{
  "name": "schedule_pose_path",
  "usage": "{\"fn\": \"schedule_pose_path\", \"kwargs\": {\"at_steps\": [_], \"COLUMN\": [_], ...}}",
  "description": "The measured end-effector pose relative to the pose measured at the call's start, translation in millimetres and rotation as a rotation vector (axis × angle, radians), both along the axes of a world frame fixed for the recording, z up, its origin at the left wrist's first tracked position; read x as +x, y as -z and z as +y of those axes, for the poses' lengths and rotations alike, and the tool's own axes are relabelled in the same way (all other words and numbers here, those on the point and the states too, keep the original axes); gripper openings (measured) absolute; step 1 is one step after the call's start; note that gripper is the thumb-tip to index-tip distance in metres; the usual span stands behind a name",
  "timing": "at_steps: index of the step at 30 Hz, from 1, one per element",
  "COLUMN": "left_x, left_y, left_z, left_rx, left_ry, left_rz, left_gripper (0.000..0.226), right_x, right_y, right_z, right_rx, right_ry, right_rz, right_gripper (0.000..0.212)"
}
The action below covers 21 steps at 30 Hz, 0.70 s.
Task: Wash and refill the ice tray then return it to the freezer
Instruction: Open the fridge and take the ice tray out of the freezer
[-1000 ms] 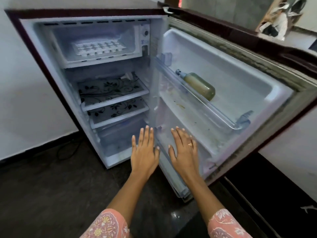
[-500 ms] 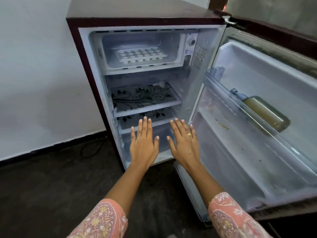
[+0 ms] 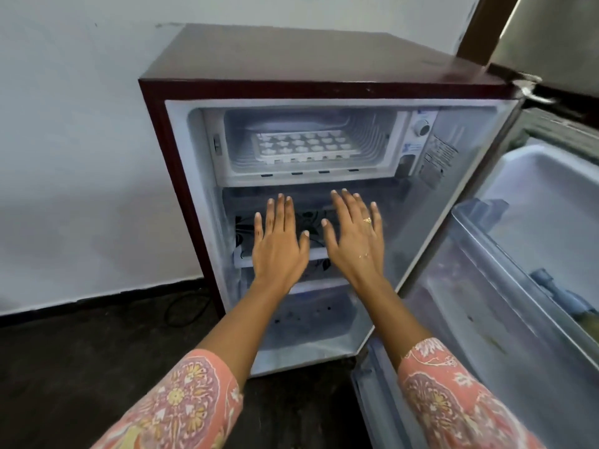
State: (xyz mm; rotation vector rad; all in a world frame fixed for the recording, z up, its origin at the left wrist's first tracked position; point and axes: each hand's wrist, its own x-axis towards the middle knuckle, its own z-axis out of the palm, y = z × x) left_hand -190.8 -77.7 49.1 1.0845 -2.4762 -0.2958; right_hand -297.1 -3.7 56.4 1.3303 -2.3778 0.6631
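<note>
Small fridge (image 3: 291, 56) open, its dark left edge close to the white wall (image 3: 81, 157). Left hand (image 3: 278, 251) is out flat, fingers straight and spread, gripping nothing, in front of the patterned shelf (image 3: 244, 261) edge. Above and between the hands, the ice tray (image 3: 303, 145) sits in the freezer compartment (image 3: 308, 175), near its front lip, with open room over it. Right hand (image 3: 355, 241) is flat too, fingers loose and empty. Far right, the door (image 3: 505, 319) is wide open, a bottle (image 3: 557, 296) in its rack.
</note>
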Motion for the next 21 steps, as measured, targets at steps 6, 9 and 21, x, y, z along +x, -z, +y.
{"fn": "schedule_pose_path", "kwargs": {"at_steps": [6,9,21], "left_x": [-49.6,-66.3,-85.9], "left_y": [-5.6,-9.4,-23.2], "left_z": [-68.6,-98.6,-166.9], "left_rx": [-0.049,-0.084,0.245], "left_ry": [-0.005,-0.068,-0.145], "left_rz": [0.034,0.009,0.142], "left_gripper": [0.068,0.073,0.108], "right_x": [-65.6,-90.4,-152.0], "right_y": [-3.3,-5.9,-13.3], "right_z": [-63.5,-86.0,-134.8], "right_rx": [-0.079,-0.112,0.02], "right_ry": [-0.018,-0.015,0.053], "right_rz": [0.014,-0.024,-0.407], "right_gripper": [0.057,0.058,0.051]}}
